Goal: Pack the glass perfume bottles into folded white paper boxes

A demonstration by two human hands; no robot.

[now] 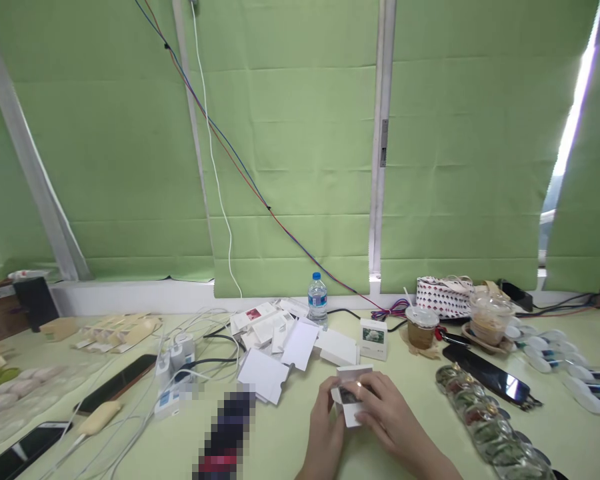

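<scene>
Near the front of the table, both my hands are closed on a small white cardboard box with its flap up. My left hand grips the box's left side. My right hand has its fingers at the opening and the right side. Something dark shows inside the box, partly covered by my fingers; I cannot make out what it is. Just beyond stands a similar white box with a picture on its front. Flat white cardboard pieces lie to the left of my hands.
A water bottle and a lidded drink cup stand at the back. On the right lie a black phone and a row of clear-wrapped round items. White cables and a power strip, plus phones, occupy the left.
</scene>
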